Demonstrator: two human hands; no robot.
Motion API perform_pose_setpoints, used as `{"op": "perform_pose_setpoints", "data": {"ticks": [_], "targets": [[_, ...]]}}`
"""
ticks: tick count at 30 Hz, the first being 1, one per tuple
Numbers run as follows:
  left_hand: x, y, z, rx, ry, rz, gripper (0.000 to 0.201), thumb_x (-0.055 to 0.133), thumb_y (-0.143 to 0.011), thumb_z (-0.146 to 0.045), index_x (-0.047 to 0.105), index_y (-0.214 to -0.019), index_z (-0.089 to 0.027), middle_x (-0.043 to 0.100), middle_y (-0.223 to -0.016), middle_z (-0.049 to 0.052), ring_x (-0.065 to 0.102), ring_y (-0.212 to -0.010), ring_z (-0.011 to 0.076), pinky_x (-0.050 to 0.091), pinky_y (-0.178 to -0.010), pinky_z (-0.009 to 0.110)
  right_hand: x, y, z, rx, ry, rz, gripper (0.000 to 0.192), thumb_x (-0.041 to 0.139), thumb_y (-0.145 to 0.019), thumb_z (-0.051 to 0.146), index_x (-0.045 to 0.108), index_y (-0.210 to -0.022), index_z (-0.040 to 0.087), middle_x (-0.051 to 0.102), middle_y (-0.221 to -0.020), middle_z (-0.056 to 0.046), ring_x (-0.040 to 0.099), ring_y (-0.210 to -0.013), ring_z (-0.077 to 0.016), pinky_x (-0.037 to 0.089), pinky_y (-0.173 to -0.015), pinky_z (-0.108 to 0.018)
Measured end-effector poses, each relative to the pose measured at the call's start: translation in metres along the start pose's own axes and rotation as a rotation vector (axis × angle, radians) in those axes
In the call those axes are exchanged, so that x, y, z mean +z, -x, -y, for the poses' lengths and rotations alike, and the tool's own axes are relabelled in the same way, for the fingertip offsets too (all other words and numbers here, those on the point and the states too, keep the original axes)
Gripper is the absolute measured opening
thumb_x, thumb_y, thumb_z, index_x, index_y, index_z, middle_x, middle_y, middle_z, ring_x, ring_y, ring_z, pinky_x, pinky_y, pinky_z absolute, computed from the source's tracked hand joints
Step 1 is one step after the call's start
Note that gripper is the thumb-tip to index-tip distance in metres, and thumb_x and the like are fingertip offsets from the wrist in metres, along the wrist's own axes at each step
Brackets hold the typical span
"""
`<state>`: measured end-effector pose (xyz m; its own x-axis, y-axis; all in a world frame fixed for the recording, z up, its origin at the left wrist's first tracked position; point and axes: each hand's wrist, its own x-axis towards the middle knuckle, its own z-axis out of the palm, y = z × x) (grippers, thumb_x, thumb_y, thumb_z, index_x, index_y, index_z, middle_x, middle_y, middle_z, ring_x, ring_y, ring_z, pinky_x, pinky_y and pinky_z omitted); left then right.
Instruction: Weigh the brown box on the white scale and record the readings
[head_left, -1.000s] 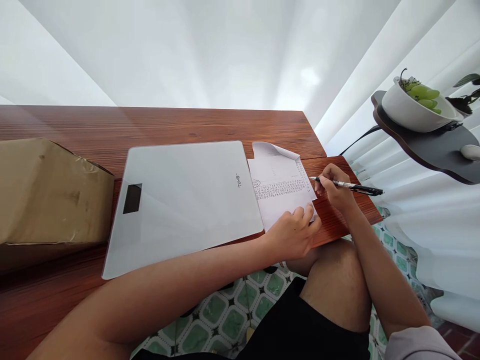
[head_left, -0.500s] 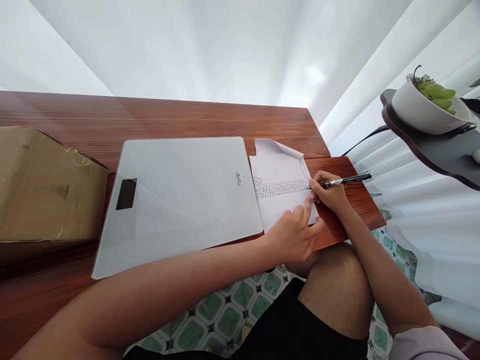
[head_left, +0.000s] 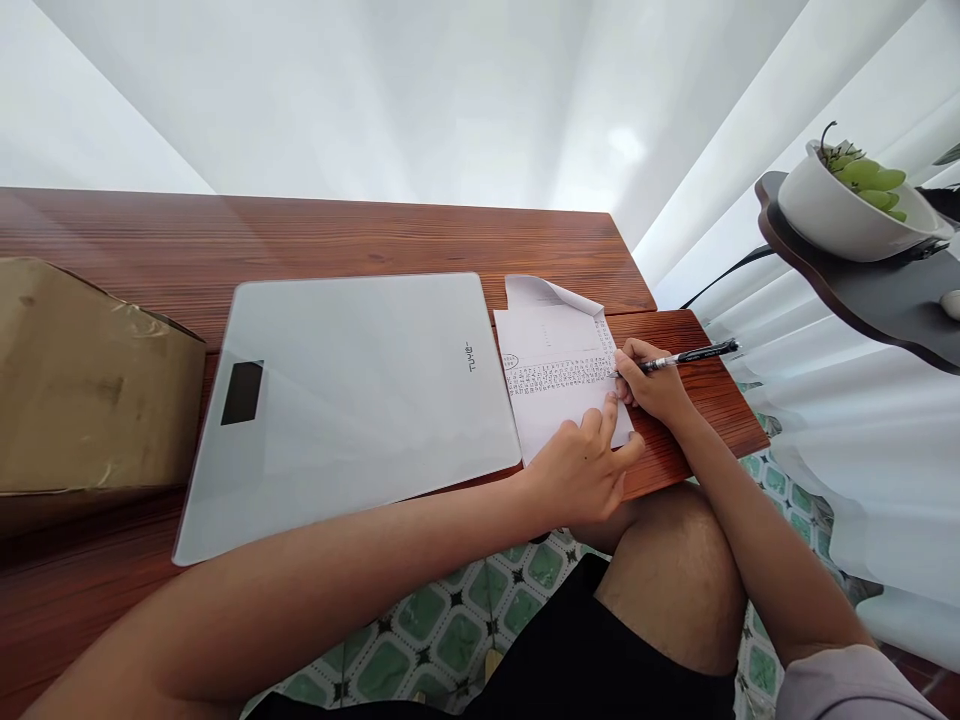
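Note:
A sheet of white paper (head_left: pixel 551 420) with rows of small handwriting lies at the right end of the wooden table, its far edge curled over. My right hand (head_left: pixel 654 385) grips a black and clear pen (head_left: pixel 694 354), its tip on the paper at the right end of the written rows. Flat across the lower right part of the sheet rests my left hand (head_left: pixel 583 460), fingers apart and holding nothing. Its fingertips are just below the pen tip. Left of the paper, close beside it, is a large pale scale-like panel (head_left: pixel 360 380) with a dark display window.
A cardboard box (head_left: pixel 97 380) stands on the left of the wooden table (head_left: pixel 360 225). To the right, a dark wavy-edged shelf (head_left: pixel 847 290) carries a white bowl (head_left: pixel 832 215) of green grapes (head_left: pixel 862 175). White curtains (head_left: pixel 450 100) hang behind. Below is a green tiled floor (head_left: pixel 420 610).
The whole view has shifted slightly, so the table things appear a little further left. Both hands keep nearly the same place on the paper, and the pen stays in my right hand.

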<state>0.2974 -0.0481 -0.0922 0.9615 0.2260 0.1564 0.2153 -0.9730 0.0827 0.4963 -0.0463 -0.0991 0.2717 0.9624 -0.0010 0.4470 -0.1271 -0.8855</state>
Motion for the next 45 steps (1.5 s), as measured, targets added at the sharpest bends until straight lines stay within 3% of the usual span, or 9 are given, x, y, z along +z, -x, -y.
{"op": "perform_pose_setpoints", "data": {"ticks": [33, 45], "targets": [[-0.0026, -0.0001, 0.0003, 0.007, 0.007, 0.024, 0.036, 0.033, -0.097, -0.032, 0.043, -0.128, -0.015, 0.040, -0.152, 0.031, 0.062, -0.093, 0.0311, 0.043, -0.057, 0.033, 0.0011, -0.0010, -0.0027, -0.008, -0.009, -0.027, 0.039, 0.058, -0.092, 0.049, 0.039, -0.066, 0.026, 0.051, -0.045, 0.007, 0.042, -0.035, -0.0114, 0.036, -0.037, -0.027], [0.0003, 0.0003, -0.0003, 0.006, 0.000, -0.004, 0.034, 0.034, -0.097, -0.031, 0.044, -0.125, -0.015, 0.040, -0.151, 0.032, 0.061, -0.090, 0.0302, 0.043, -0.055, 0.033, 0.0012, -0.0015, -0.0024, -0.012, 0.028, -0.028, 0.033, 0.057, -0.091, 0.036, 0.041, -0.065, 0.026, 0.050, -0.044, 0.008, 0.042, -0.035, -0.0108, 0.037, -0.039, -0.027]]}}
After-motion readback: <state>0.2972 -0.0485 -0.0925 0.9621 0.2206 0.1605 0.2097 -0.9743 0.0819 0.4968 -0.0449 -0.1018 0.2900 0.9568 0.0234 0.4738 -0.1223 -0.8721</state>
